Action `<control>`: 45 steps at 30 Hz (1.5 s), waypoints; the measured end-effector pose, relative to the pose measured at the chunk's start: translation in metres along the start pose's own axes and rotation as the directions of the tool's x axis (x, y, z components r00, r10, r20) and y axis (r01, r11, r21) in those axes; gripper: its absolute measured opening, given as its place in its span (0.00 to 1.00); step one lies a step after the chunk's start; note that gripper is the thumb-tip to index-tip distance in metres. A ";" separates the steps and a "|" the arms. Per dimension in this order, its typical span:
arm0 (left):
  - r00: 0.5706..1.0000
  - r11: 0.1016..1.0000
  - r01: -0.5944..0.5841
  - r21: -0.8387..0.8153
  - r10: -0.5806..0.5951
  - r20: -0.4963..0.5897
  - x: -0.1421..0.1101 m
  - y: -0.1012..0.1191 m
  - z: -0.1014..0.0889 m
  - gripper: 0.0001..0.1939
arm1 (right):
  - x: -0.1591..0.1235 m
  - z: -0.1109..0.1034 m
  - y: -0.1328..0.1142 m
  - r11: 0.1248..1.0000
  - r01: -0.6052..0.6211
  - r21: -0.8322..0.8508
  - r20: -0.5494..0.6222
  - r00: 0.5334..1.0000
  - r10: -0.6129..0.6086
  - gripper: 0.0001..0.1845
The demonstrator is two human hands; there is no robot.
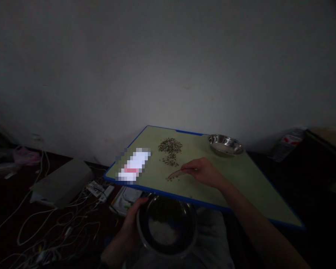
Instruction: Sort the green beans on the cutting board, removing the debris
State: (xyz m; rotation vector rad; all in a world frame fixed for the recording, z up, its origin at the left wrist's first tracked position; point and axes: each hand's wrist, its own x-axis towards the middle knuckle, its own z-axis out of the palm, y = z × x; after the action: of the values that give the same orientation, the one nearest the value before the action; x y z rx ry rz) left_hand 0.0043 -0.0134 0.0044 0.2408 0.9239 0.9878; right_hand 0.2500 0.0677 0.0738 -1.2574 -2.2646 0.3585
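Observation:
My right hand [203, 171] is closed on a thin, curved, pinkish tool [176, 174], its exact kind unclear in the dim light. The tool's far edge lies low at the table surface among a few loose seed-like bits [172, 179]. Just beyond it, a larger pile of small, mottled seed-like pieces [170, 145] is spread on the pale table [229, 183]. My left hand [131, 216] grips the left rim of a round metal bowl [169, 228], held below the table's near edge. Dark greenish matter or shadow shows on the bowl's far inner side; I cannot tell which.
Another shiny metal bowl [226, 145] stands at the table's back right. A blurred-out bright rectangle [134, 164] lies at the left. Tangled white cables [64, 228] and a grey box [63, 183] are on the floor to the left. A wall rises behind the table.

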 end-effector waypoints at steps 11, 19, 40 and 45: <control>0.999 0.999 0.046 -0.009 -0.046 0.022 0.001 -0.003 0.002 0.11 | -0.023 -0.009 0.003 0.998 0.025 -0.061 0.008 1.000 -0.024 0.11; 1.000 1.000 0.010 -0.012 -0.010 -0.002 -0.001 -0.006 0.009 0.08 | -0.046 -0.016 0.004 0.992 0.060 -0.113 -0.011 0.998 -0.061 0.13; 0.998 0.999 0.039 -0.003 -0.038 0.048 0.002 -0.011 0.007 0.07 | -0.097 -0.014 -0.018 0.860 -0.441 0.256 -0.036 0.885 0.465 0.14; 0.996 0.997 0.076 -0.008 -0.075 0.056 0.001 -0.009 0.007 0.09 | -0.091 -0.003 -0.019 0.812 -0.473 0.343 0.011 0.866 0.500 0.16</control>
State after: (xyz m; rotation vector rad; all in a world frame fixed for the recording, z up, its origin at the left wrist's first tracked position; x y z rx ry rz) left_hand 0.0153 -0.0165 0.0030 0.2221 0.8705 0.9117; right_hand 0.2782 -0.0192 0.0569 -1.6160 -1.6870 0.8272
